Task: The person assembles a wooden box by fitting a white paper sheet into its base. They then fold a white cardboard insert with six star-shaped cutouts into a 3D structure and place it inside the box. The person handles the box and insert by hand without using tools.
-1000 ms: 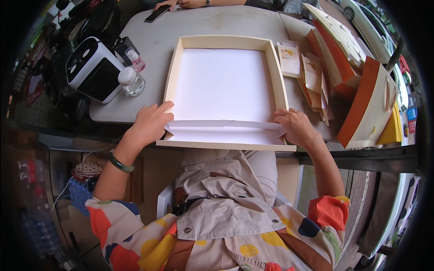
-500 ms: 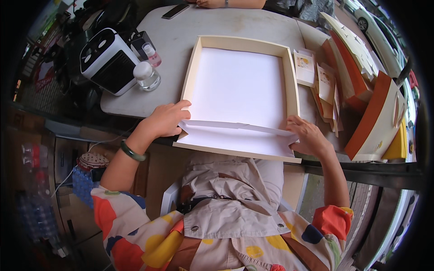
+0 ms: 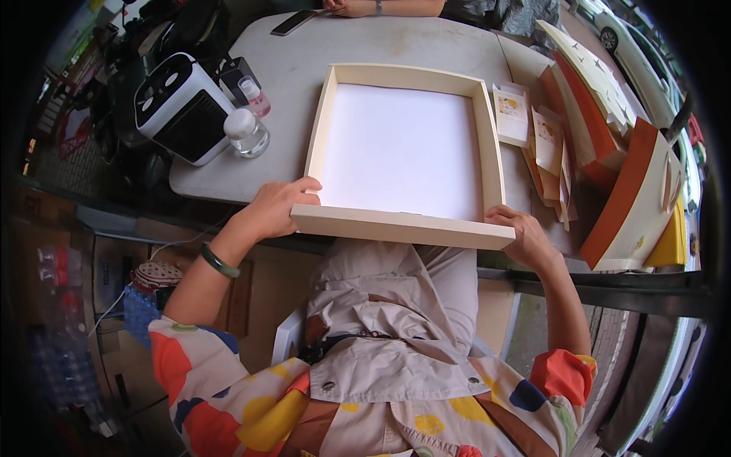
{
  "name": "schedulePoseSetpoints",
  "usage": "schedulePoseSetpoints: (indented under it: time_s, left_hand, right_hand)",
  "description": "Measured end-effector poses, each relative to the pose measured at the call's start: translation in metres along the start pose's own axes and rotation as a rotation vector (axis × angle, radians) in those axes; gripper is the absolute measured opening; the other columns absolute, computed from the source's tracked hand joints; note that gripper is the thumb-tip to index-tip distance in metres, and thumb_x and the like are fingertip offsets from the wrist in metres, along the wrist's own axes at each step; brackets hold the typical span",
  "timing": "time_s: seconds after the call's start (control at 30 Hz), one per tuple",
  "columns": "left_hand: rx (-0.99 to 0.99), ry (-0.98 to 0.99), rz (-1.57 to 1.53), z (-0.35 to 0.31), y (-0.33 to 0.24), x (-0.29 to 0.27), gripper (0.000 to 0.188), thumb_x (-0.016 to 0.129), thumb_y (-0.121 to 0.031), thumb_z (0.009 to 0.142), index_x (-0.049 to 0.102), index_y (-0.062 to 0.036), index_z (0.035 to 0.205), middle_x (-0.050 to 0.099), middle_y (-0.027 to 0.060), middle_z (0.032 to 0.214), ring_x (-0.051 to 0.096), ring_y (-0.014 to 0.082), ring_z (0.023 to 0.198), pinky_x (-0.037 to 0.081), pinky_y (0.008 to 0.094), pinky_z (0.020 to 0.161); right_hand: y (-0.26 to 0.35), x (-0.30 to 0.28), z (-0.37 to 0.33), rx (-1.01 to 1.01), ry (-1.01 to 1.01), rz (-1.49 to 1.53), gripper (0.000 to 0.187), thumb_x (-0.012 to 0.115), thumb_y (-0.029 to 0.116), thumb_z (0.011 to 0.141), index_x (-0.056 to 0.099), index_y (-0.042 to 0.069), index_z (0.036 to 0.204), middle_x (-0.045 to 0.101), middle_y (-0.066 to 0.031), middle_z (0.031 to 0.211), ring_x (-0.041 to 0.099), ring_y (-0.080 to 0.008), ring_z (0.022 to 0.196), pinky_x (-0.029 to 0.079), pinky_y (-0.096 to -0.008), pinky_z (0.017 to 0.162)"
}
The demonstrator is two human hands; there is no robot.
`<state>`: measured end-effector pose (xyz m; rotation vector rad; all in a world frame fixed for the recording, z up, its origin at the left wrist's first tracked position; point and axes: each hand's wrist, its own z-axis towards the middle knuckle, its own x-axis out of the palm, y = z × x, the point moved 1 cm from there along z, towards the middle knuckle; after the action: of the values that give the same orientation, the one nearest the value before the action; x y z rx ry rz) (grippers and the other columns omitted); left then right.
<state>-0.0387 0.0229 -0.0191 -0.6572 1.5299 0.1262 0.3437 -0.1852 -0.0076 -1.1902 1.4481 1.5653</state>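
A shallow cream cardboard box point(image 3: 403, 228) with a white inside lies on the table in front of me, its open side up. Its near wall now stands folded up and slightly overhangs the table's front edge. At the near left corner, my left hand point(image 3: 280, 207) is closed on the box, fingertips over the side wall. My right hand point(image 3: 527, 234) grips the near right corner, fingers bent over the top of the wall and thumb hidden. A green bangle point(image 3: 220, 262) circles my left wrist.
On the left stand a white and black desktop fan unit point(image 3: 187, 108), a clear jar point(image 3: 247, 134) and a small pink bottle point(image 3: 256, 99). To the right are small printed cards point(image 3: 512, 114) and orange-cream paper bags point(image 3: 638, 199). A phone point(image 3: 294, 23) and another person's hands point(image 3: 349, 7) rest at the far edge.
The near flap, which leaned out toward me with its white inner side showing, has been folded up and inward into an upright wall. Both hands have stayed at the near corners.
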Motion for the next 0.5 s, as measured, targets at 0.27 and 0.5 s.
schedulePoseSetpoints:
  time_s: [0.27, 0.5]
  left_hand:
    - [-0.136, -0.037, -0.153, -0.003, 0.005, 0.007, 0.025, 0.063, -0.007, 0.075, 0.062, -0.0074, 0.1, 0.064, 0.0089, 0.107, 0.062, 0.0342, 0.091, 0.051, 0.0392, 0.077]
    - [-0.079, -0.059, -0.274, 0.001, 0.002, 0.005, 0.017, 0.06, -0.007, 0.079, 0.061, -0.0054, 0.096, 0.066, 0.0136, 0.093, 0.062, 0.0375, 0.086, 0.05, 0.0412, 0.076]
  right_hand:
    - [0.003, -0.008, 0.007, 0.221, 0.166, 0.308, 0.023, 0.063, -0.005, 0.071, 0.067, -0.001, 0.093, 0.066, -0.0118, 0.098, 0.066, -0.0298, 0.079, 0.053, -0.0341, 0.074]
    - [-0.007, -0.004, 0.006, 0.064, 0.198, 0.306, 0.024, 0.065, -0.007, 0.07, 0.065, 0.0, 0.093, 0.064, -0.0114, 0.1, 0.064, -0.0296, 0.09, 0.051, -0.034, 0.082]
